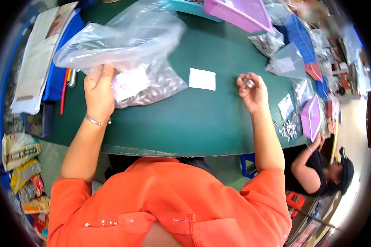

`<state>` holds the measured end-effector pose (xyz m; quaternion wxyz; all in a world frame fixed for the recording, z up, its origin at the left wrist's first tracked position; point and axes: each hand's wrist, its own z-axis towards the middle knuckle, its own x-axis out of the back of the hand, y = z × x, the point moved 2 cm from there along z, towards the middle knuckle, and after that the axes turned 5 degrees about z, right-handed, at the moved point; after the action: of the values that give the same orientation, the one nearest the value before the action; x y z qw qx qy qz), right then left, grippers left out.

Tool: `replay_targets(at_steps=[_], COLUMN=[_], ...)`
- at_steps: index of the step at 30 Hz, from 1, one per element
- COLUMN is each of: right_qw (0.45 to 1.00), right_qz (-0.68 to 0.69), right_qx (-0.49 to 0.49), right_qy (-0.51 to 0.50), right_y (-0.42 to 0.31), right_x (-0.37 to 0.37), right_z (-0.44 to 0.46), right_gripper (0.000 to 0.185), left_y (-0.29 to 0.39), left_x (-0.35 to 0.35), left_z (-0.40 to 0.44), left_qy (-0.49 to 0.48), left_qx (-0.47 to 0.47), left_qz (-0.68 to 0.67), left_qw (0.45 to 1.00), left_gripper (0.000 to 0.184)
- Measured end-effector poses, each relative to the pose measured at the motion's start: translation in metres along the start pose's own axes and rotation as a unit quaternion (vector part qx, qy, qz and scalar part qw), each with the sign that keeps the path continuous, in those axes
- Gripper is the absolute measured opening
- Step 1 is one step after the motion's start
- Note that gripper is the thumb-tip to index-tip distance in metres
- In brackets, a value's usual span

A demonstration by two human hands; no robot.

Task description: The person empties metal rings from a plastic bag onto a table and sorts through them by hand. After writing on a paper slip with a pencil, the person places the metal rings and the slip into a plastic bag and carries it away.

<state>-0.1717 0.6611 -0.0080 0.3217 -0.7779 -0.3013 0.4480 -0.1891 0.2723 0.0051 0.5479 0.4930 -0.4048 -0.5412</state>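
My left hand (99, 88) grips the side of a clear plastic bag (148, 39), its fingers hidden behind the film. Dark shiny small parts (158, 88) fill the bottom of the bag, which rests on the green table (177, 123). A white label (130, 84) with handwriting shows through the plastic. Over the table to the right, my right hand (253, 92) is palm up with curled fingers around a few small silvery metal parts (248, 83). Between the hands lies a blank-looking white paper slip (202, 78), touched by neither.
Pink basket (243, 14) stands at the back; another pink tray (311, 117) is at the right edge. Loose metal parts (288, 131) and filled bags (286, 61) lie on the right. Papers on a blue holder (49, 49) stand left. A co-worker (323, 171) sits at the right.
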Motion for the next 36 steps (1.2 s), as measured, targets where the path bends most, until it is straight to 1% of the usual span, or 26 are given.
replay_targets(at_steps=[1,2,3,4,5,6,7,8,9,11,12,15,17,21,23,24,25,27,29,30,31,32,33,34,35,36], right_qw=[1.000,0.987,0.958,0.907,0.836,0.837,0.751,0.649,0.649,0.563,0.560,0.520,0.561,0.561,0.643,0.680,0.695,0.747,0.778,0.758,0.713,0.625,0.554,0.483,0.462,0.482], right_qz=[-0.026,-0.149,-0.267,-0.398,-0.520,-0.512,-0.619,-0.711,-0.704,-0.769,-0.765,-0.777,-0.770,-0.749,-0.664,-0.621,-0.564,-0.529,-0.488,-0.532,-0.566,-0.615,-0.643,-0.723,-0.712,-0.726], right_qx=[0.003,0.014,-0.001,0.038,0.080,0.077,0.105,0.137,0.142,0.143,0.158,0.158,0.120,0.123,0.047,0.051,0.106,0.056,-0.007,0.039,0.144,0.274,0.351,0.329,0.371,0.330], right_qy=[-0.002,-0.053,-0.107,-0.134,-0.158,-0.175,-0.205,-0.232,-0.253,-0.269,-0.276,-0.317,-0.278,-0.329,-0.377,-0.385,-0.432,-0.400,-0.395,-0.376,-0.387,-0.395,-0.395,-0.368,-0.376,-0.363], right_y=[0.002,0.004,0.004,0.006,0.008,0.009,0.012,0.016,0.019,0.018,0.018,0.019,0.018,0.018,0.030,0.040,0.059,0.084,0.120,0.133,0.156,0.171,0.179,0.192,0.190,0.191], right_x=[-0.008,-0.014,-0.029,-0.047,-0.065,-0.074,-0.083,-0.090,-0.095,-0.101,-0.100,-0.102,-0.101,-0.113,-0.130,-0.148,-0.161,-0.210,-0.252,-0.274,-0.289,-0.305,-0.317,-0.328,-0.336,-0.343], right_z=[0.004,0.010,0.012,0.012,0.012,0.014,0.016,0.019,0.022,0.029,0.029,0.026,0.022,0.028,0.032,0.029,0.043,0.037,0.049,0.048,0.074,0.089,0.097,0.132,0.121,0.129], right_gripper=[0.006,0.012,0.013,0.016,0.021,0.021,0.026,0.032,0.032,0.036,0.035,0.030,0.027,0.024,0.021,0.019,0.020,0.022,0.027,0.031,0.035,0.041,0.044,0.042,0.041,0.040], left_y=[0.003,0.004,0.008,0.021,0.033,0.045,0.057,0.069,0.069,0.089,0.098,0.110,0.109,0.114,0.119,0.121,0.124,0.126,0.136,0.135,0.138,0.140,0.145,0.145,0.149,0.149], left_x=[0.002,0.008,0.011,0.009,0.016,0.024,0.031,0.042,0.064,0.080,0.085,0.104,0.122,0.133,0.138,0.142,0.146,0.155,0.164,0.175,0.182,0.193,0.201,0.211,0.223,0.235], left_z=[-0.005,-0.011,-0.016,-0.024,-0.030,-0.037,-0.046,-0.056,-0.067,-0.099,-0.113,-0.154,-0.184,-0.228,-0.243,-0.251,-0.259,-0.274,-0.284,-0.291,-0.296,-0.301,-0.304,-0.308,-0.313,-0.318], left_qy=[0.014,0.063,0.108,0.140,0.149,0.158,0.169,0.180,0.241,0.258,0.271,0.357,0.416,0.486,0.528,0.560,0.572,0.622,0.595,0.611,0.600,0.598,0.594,0.577,0.584,0.568], left_qx=[-0.002,-0.008,-0.017,-0.019,-0.025,-0.034,-0.044,-0.038,-0.056,-0.095,-0.113,-0.127,-0.136,-0.140,-0.138,-0.128,-0.137,-0.108,-0.120,-0.120,-0.124,-0.124,-0.128,-0.139,-0.139,-0.157], left_qz=[0.013,-0.027,-0.068,-0.077,-0.063,-0.107,-0.151,-0.113,-0.087,-0.037,-0.026,0.006,0.033,0.036,0.029,0.018,0.022,-0.018,-0.058,-0.089,-0.110,-0.138,-0.171,-0.216,-0.229,-0.245], left_qw=[1.000,0.998,0.992,0.987,0.986,0.981,0.973,0.976,0.965,0.961,0.955,0.925,0.899,0.862,0.837,0.818,0.808,0.775,0.793,0.777,0.783,0.780,0.776,0.775,0.766,0.770], left_gripper=[0.026,0.028,0.031,0.033,0.033,0.028,0.025,0.025,0.026,0.026,0.026,0.027,0.028,0.027,0.026,0.025,0.025,0.020,0.012,0.013,0.015,0.017,0.019,0.019,0.019,0.020])
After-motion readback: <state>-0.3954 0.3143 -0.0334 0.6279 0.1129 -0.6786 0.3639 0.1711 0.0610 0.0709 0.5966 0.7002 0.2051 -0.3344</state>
